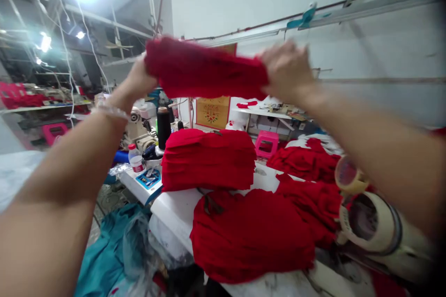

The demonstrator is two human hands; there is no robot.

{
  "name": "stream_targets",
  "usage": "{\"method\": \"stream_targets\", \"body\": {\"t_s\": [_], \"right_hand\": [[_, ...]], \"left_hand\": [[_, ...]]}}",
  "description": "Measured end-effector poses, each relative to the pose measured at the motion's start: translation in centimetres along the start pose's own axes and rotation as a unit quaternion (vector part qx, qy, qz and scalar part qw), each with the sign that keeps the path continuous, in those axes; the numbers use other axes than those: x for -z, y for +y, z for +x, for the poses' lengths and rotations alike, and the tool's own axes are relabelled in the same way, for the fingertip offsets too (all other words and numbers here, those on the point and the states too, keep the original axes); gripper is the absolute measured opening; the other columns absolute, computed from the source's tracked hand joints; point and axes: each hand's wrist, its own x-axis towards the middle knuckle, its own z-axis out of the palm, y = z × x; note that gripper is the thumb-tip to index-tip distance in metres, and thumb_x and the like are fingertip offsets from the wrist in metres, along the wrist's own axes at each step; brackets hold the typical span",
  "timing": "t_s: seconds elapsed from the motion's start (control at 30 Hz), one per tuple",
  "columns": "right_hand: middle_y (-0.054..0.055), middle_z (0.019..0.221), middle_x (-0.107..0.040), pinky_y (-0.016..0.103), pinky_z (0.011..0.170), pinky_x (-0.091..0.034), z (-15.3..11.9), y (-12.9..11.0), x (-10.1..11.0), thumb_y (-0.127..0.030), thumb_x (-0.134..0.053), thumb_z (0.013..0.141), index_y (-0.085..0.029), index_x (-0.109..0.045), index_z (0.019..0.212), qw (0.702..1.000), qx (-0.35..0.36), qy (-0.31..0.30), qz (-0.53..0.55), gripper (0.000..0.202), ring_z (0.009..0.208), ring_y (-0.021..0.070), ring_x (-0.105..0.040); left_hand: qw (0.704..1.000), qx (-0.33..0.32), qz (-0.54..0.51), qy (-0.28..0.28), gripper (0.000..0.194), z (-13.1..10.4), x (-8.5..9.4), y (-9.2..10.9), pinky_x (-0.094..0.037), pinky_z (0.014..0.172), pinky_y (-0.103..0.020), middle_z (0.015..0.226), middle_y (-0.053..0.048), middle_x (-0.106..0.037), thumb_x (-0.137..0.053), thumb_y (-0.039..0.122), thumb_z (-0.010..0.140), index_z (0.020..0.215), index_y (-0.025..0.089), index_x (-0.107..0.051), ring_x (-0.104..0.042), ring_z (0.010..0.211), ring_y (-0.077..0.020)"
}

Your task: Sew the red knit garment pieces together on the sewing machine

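Note:
Both my hands hold up a bundle of red fabric (209, 72), stretched level above the table and blurred by motion. My left hand (141, 76) is closed on its left end, the fingers mostly behind the cloth. The right end is gripped by my right hand (289, 69), which is smeared a little. Below the bundle lies a stack of red fabric pieces (209, 160) with uneven layered edges. Nearer to me is another red fabric pile (251, 236), with a dark strip (212, 205) on its top left.
A white table (174, 206) carries the piles. Left stand a black thread cone (163, 127), a bottle (135, 158) and a blue tray (149, 178). Tape rolls (362, 220) sit at right beside more red cloth (310, 204). Teal fabric (108, 246) hangs low at left.

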Motion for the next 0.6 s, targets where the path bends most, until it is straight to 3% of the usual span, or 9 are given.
{"method": "stream_targets", "body": {"t_s": [0.07, 0.13, 0.2, 0.23, 0.33, 0.43, 0.5, 0.6], "right_hand": [[0.025, 0.135, -0.059, 0.057, 0.097, -0.043, -6.5, -4.3, -5.5, -0.007, -0.041, 0.089, -0.007, -0.056, 0.137, 0.998, 0.042, -0.034, 0.037, 0.050, 0.122, 0.0339, -0.055], [0.016, 0.125, -0.067, 0.048, 0.094, -0.049, -12.4, -7.5, -10.4, -0.005, -0.046, 0.087, -0.019, -0.063, 0.131, 0.995, 0.057, -0.057, 0.059, 0.049, 0.114, 0.0281, -0.059], [0.018, 0.130, -0.064, 0.047, 0.095, -0.049, -16.4, -9.5, -13.9, -0.006, -0.045, 0.088, -0.017, -0.060, 0.135, 0.996, 0.035, -0.056, 0.067, 0.051, 0.119, 0.0301, -0.056], [0.018, 0.134, -0.061, 0.048, 0.098, -0.047, -17.5, -9.9, -15.0, -0.006, -0.044, 0.088, -0.016, -0.057, 0.139, 0.996, 0.023, -0.054, 0.070, 0.054, 0.123, 0.0313, -0.054], [0.019, 0.144, -0.052, 0.048, 0.107, -0.041, -18.6, -9.7, -16.1, -0.009, -0.050, 0.084, -0.014, -0.045, 0.149, 0.995, 0.011, -0.056, 0.085, 0.066, 0.134, 0.0330, -0.044], [0.020, 0.154, -0.040, 0.050, 0.112, -0.036, -17.9, -8.4, -14.9, -0.016, -0.062, 0.076, -0.016, -0.035, 0.156, 0.985, 0.008, -0.105, 0.133, 0.084, 0.142, 0.0352, -0.034], [0.019, 0.158, -0.035, 0.060, 0.114, -0.029, -16.7, -7.7, -13.3, -0.026, -0.067, 0.075, -0.020, -0.034, 0.156, 0.968, -0.017, -0.167, 0.189, 0.088, 0.146, 0.0392, -0.029], [0.015, 0.150, -0.048, 0.065, 0.114, -0.025, -12.9, -7.1, -10.6, -0.049, -0.063, 0.084, -0.025, -0.057, 0.139, 0.921, -0.026, -0.204, 0.332, 0.060, 0.140, 0.0378, -0.039]], "left_hand": [[0.996, 0.043, 0.061, -0.050, 0.033, -8.2, -2.2, -1.7, -0.042, 0.114, -0.046, 0.126, -0.014, -0.065, -0.066, 0.018, 0.086, 0.114, 0.002, -0.060, -0.058, 0.124, -0.0271], [0.992, 0.054, 0.067, -0.090, 0.031, -16.1, -4.2, -3.1, -0.050, 0.108, -0.045, 0.123, -0.014, -0.068, -0.062, 0.013, 0.080, 0.110, 0.007, -0.063, -0.064, 0.117, -0.0273], [0.990, 0.064, 0.081, -0.098, 0.043, -21.7, -5.1, -4.2, -0.048, 0.110, -0.052, 0.135, -0.017, -0.061, -0.055, 0.011, 0.080, 0.122, 0.011, -0.061, -0.058, 0.129, -0.0310], [0.987, 0.064, 0.104, -0.104, 0.050, -23.3, -5.1, -4.7, -0.046, 0.112, -0.054, 0.140, -0.016, -0.058, -0.050, 0.009, 0.080, 0.129, 0.014, -0.059, -0.054, 0.133, -0.0307], [0.977, 0.086, 0.152, -0.124, 0.056, -23.6, -3.7, -4.8, -0.040, 0.118, -0.051, 0.152, -0.012, -0.048, -0.041, 0.009, 0.082, 0.133, 0.019, -0.060, -0.047, 0.141, -0.0278], [0.976, 0.132, 0.151, -0.087, 0.043, -20.0, -2.4, -2.4, -0.040, 0.118, -0.043, 0.148, -0.007, -0.052, -0.038, 0.014, 0.088, 0.116, 0.021, -0.070, -0.050, 0.139, -0.0239], [0.978, 0.137, 0.126, -0.090, 0.038, -17.4, -2.9, 0.2, -0.043, 0.116, -0.041, 0.140, -0.007, -0.060, -0.039, 0.022, 0.095, 0.117, 0.022, -0.069, -0.055, 0.133, -0.0233], [0.962, 0.078, 0.163, -0.203, 0.044, -14.8, -5.5, 3.7, -0.032, 0.120, -0.055, 0.145, -0.009, -0.057, -0.050, 0.048, 0.097, 0.133, 0.025, -0.062, -0.049, 0.139, -0.0310]]}}
